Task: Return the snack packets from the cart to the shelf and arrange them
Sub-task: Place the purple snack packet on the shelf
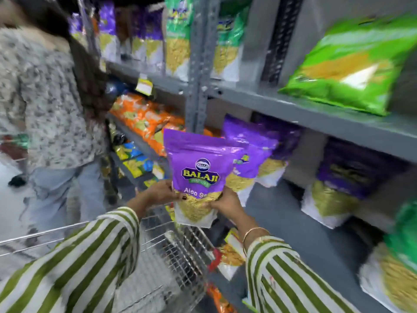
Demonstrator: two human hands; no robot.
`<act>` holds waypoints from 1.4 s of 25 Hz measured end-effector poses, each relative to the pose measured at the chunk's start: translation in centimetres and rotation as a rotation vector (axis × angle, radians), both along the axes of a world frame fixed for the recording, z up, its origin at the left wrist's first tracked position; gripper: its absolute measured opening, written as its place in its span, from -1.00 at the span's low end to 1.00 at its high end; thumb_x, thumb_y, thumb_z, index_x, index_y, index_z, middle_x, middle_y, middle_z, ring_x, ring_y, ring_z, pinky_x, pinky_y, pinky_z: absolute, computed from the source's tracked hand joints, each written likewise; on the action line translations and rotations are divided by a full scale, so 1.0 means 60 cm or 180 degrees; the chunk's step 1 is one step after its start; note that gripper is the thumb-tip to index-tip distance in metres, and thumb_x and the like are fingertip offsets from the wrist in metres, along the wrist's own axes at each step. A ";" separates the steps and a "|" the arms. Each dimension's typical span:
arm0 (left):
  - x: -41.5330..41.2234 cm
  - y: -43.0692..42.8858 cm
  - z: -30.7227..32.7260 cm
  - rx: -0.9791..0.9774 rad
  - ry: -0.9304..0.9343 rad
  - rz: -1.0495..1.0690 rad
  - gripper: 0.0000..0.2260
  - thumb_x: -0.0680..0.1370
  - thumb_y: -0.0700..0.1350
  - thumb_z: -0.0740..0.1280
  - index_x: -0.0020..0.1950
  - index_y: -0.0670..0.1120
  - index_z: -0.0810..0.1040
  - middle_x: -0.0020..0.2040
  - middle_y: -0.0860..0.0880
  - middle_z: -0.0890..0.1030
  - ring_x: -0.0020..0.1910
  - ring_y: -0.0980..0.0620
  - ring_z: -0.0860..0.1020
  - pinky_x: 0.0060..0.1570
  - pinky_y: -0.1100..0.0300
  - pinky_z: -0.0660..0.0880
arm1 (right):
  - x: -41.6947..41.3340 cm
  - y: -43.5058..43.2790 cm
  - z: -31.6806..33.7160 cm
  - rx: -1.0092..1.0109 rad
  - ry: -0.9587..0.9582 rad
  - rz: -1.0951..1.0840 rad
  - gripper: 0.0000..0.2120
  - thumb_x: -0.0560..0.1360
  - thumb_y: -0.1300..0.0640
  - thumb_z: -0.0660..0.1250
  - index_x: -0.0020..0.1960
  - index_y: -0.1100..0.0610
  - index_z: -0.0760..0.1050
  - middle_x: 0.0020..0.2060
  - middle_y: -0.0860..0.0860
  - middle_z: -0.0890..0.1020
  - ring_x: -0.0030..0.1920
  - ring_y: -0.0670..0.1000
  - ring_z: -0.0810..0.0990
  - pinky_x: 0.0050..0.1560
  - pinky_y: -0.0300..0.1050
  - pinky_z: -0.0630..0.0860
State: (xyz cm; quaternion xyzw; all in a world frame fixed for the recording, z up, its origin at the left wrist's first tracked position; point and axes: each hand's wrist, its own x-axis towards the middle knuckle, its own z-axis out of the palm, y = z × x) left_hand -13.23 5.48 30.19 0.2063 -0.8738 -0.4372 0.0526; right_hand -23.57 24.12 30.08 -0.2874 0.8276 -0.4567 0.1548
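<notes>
**Head view: purple snack packet held in both hands before a grey shelf**

Head camera, looking down over two arms in green-and-white striped sleeves. Left hand [161, 192] and right hand [226, 203] both clasped on the lower half of an upright glossy purple plastic snack packet [198, 172], marked "BALAJI", with a clear window showing yellow strands. Left fingers wrapped behind the packet's left edge, thumb across the front; right fingers curled round the lower right corner. Thin gold bangle [253, 232] on the right wrist.

Directly under the hands and the packet's bottom edge: silver wire-mesh shopping cart [180, 249], packet raised clear above its rim. Just beyond the right fingertips: grey metal shelf rack [293, 213], its middle shelf board bare beside the hand. Just behind the held packet, past the fingers: two more purple packets [250, 143] standing on that shelf, touching or nearly touching it; cannot tell which. Further right of the right hand: another purple packet [343, 177], blurred. Above the fingers, on the upper shelf: bright green packet [352, 66] lying tilted. Left of the left hand: orange packets [144, 116] stacked on a shelf, and a second person in a grey patterned top [45, 98], standing beside the cart, blurred.
</notes>
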 end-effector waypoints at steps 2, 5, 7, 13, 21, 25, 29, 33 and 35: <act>-0.039 0.065 0.030 0.0287 0.0062 -0.0262 -0.82 0.44 -0.23 0.39 0.02 -0.19 0.59 -0.59 0.23 0.56 -0.50 0.31 0.47 -0.44 0.48 0.40 | -0.015 0.079 0.024 -0.0143 0.0026 -0.0288 -0.42 0.13 0.14 0.60 0.12 0.18 0.54 -0.01 0.04 0.64 0.04 -0.02 0.56 -0.05 -0.25 0.45; -0.108 0.149 0.037 0.0528 0.0118 -0.0723 -0.52 0.30 0.00 0.51 0.15 -0.12 0.54 -0.49 0.34 0.62 -0.46 0.44 0.51 -0.21 0.37 0.48 | -0.043 0.191 0.037 -0.0125 0.0058 -0.0665 -0.45 0.14 0.14 0.60 0.08 0.20 0.55 -0.08 0.07 0.64 -0.01 -0.02 0.56 -0.02 -0.14 0.49; -0.160 0.186 0.020 0.0638 0.0050 -0.1086 -0.27 0.04 0.28 0.53 0.12 -0.02 0.58 -0.26 0.21 0.69 -0.21 0.31 0.58 -0.04 0.31 0.54 | -0.054 0.251 0.040 -0.0130 -0.0020 -0.0929 -0.51 0.19 0.23 0.57 0.09 0.26 0.55 -0.11 0.06 0.62 -0.12 -0.14 0.55 -0.22 -0.36 0.44; -0.247 0.307 0.026 0.0259 -0.0638 -0.1390 -0.60 0.49 -0.09 0.34 0.32 -0.11 0.41 0.19 -0.07 0.52 0.20 -0.06 0.47 0.00 0.16 0.41 | -0.096 0.349 0.004 -0.0411 -0.0209 -0.1568 -0.49 0.18 0.33 0.55 0.11 0.29 0.52 -0.14 0.00 0.58 -0.13 -0.12 0.55 -0.41 -0.58 0.37; -0.279 0.303 -0.001 0.0951 -0.0780 -0.1363 -0.41 0.38 -0.13 0.46 0.36 -0.07 0.31 0.39 -0.06 0.43 0.37 -0.08 0.37 0.29 -0.09 0.33 | -0.094 0.356 -0.017 -0.0661 -0.0484 -0.1802 -0.24 0.08 0.14 0.60 0.22 0.17 0.41 0.07 0.05 0.59 0.14 0.06 0.56 0.09 -0.13 0.47; -0.268 0.319 -0.031 0.1089 -0.0786 -0.1367 -0.32 0.35 -0.18 0.48 0.38 -0.10 0.23 0.40 -0.04 0.39 0.29 -0.04 0.38 0.19 -0.04 0.31 | -0.087 0.354 -0.037 -0.0513 -0.0679 -0.1794 -0.14 0.00 0.08 0.61 0.24 0.17 0.38 0.21 0.09 0.56 0.23 0.09 0.51 0.27 0.03 0.46; -0.252 0.351 -0.045 0.1035 -0.0329 -0.1154 -0.34 0.28 -0.19 0.53 0.31 -0.17 0.33 0.31 -0.14 0.50 0.16 -0.03 0.48 0.19 0.07 0.43 | -0.071 0.375 -0.043 -0.0355 -0.0446 -0.1941 -0.26 0.06 0.10 0.59 0.19 0.18 0.44 0.18 0.12 0.59 0.20 0.11 0.54 0.25 0.01 0.46; -0.249 0.368 -0.058 0.0811 -0.0294 -0.1253 -0.22 0.10 -0.02 0.57 0.26 -0.13 0.38 0.28 -0.15 0.54 0.24 -0.14 0.51 0.30 -0.12 0.44 | -0.060 0.405 -0.051 -0.0259 -0.0410 -0.1947 -0.25 0.07 0.08 0.59 0.21 0.20 0.43 0.18 0.12 0.59 0.21 0.12 0.53 0.26 0.03 0.46; -0.247 0.369 -0.062 0.0702 -0.0294 -0.1248 -0.24 0.12 0.01 0.57 0.25 -0.13 0.39 0.27 -0.14 0.54 0.24 -0.15 0.51 0.29 -0.12 0.44 | -0.057 0.405 -0.053 -0.0259 -0.0419 -0.1967 -0.22 0.05 0.06 0.58 0.21 0.21 0.43 0.19 0.13 0.58 0.21 0.13 0.53 0.27 0.03 0.46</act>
